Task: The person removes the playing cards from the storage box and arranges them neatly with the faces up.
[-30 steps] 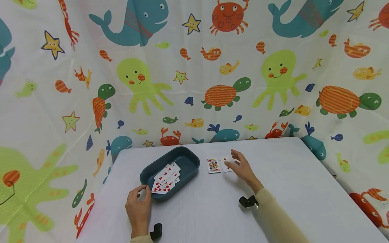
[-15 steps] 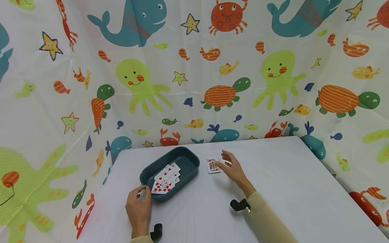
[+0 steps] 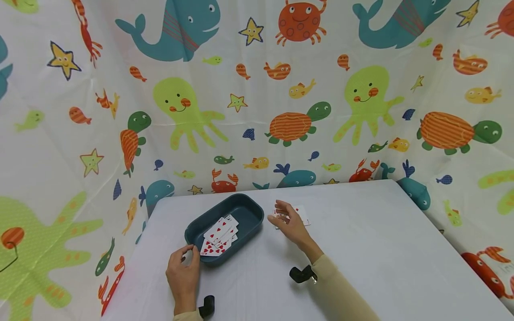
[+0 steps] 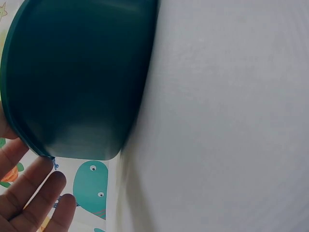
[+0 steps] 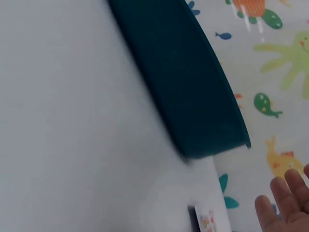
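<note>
A dark teal oblong tub (image 3: pixel 250 211) stands on the white table with several heart playing cards (image 3: pixel 218 236) loosely overlapped inside. At its near left end, my left hand (image 3: pixel 183 272) pinches the rim between thumb and fingers; the left wrist view shows fingertips (image 4: pixel 41 166) at the tub's rim. My right hand (image 3: pixel 295 227) hovers just right of the tub with relaxed fingers and no card visible in it. Beneath it, the face card is mostly hidden, while a red-pip card (image 3: pixel 304 216) shows beyond the hand. The right wrist view catches a card corner (image 5: pixel 207 221).
White cloth covers the table (image 3: pixel 381 249). Behind it and along both sides hangs a curtain (image 3: pixel 257 98) printed with sea animals. Each wrist carries a small black camera, such as the right one (image 3: pixel 300 274).
My right hand has moved left, from over the red-pip card to over the face card beside the tub. The left hand and the tub have kept their place.
</note>
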The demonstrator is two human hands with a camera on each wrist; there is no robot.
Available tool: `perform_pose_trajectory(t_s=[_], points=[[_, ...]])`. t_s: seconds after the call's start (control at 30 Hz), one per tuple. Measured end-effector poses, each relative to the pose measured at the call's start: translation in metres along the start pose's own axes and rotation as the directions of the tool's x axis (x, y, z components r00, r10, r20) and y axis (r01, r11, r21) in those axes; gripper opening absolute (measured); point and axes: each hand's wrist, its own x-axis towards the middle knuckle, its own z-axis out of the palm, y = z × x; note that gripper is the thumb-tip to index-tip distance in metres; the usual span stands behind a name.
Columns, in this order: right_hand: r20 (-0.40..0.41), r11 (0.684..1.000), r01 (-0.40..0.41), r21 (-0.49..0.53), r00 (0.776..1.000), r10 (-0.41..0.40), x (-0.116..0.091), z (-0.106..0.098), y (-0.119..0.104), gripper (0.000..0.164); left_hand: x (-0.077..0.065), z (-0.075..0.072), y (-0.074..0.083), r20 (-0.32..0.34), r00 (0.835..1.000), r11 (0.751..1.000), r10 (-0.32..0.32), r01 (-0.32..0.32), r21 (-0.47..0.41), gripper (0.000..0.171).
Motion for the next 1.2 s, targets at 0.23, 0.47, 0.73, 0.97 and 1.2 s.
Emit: perform_pose_trajectory(t_s=[0.23, 0.47, 0.73, 0.97, 1.2], points=[[0.046, 1.0, 0.028, 0.006, 0.999, -0.029, 0.0, 0.022, -0.009, 0.069, -0.003, 0.0, 0.0, 0.011, 1.0, 1.0, -0.015, 0.015, 0.006, 0.014], [0.107, 0.998, 0.06, 0.013, 0.992, -0.061, 0.0, 0.045, -0.019, 0.074, -0.009, -0.002, -0.002, 0.01, 0.999, 0.999, -0.03, 0.03, 0.021, 0.014], [0.169, 0.996, 0.092, 0.011, 0.981, -0.093, 0.001, 0.064, -0.025, 0.079, -0.012, -0.004, -0.003, 0.008, 0.999, 0.999, -0.034, 0.034, 0.022, 0.014], [0.203, 0.994, 0.101, -0.04, 0.975, -0.091, 0.001, 0.078, -0.031, 0.077, -0.012, -0.005, -0.001, 0.011, 0.999, 0.999, -0.03, 0.03, 0.023, 0.014], [0.23, 0.989, 0.101, -0.103, 0.97, -0.075, 0.005, 0.089, -0.041, 0.079, -0.009, -0.003, 0.003, 0.008, 1.0, 1.0, -0.022, 0.022, 0.004, 0.015]])
